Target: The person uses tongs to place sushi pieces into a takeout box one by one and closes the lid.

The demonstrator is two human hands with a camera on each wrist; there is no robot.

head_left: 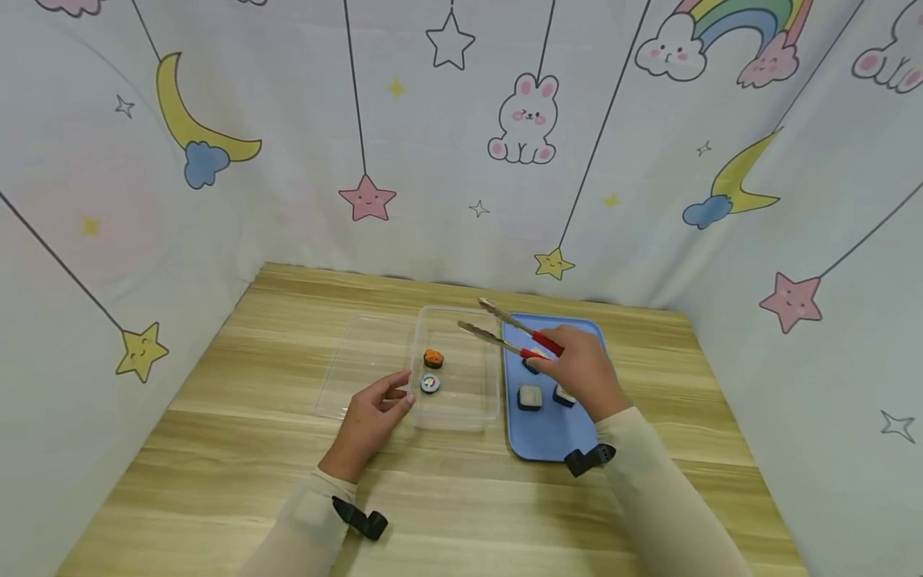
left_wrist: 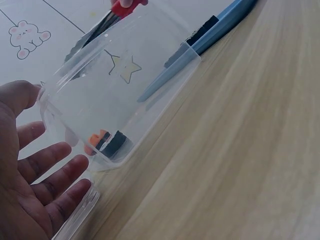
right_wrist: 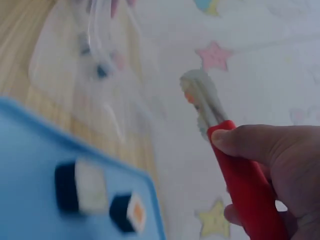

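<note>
Red-handled metal tongs (head_left: 492,337) are gripped in my right hand (head_left: 587,370), over the blue tray. Their two arms stand apart, pointing left above the clear plastic box (head_left: 456,423), with nothing between the tips in the head view. At the box's left wall is my left hand (head_left: 369,421), its thumb at the rim and the other fingers spread and fairly straight in the left wrist view. Inside the box, on its left side, sit an orange-topped sushi piece (head_left: 433,358) and a round sushi roll (head_left: 429,384).
The blue tray (head_left: 530,445) stands right of the box. It bears a white-topped sushi piece (head_left: 530,397), another piece (head_left: 562,396) beside it and one partly hidden under my right hand. A clear lid (head_left: 346,365) lies left of the box. A patterned curtain (head_left: 433,240) hangs behind.
</note>
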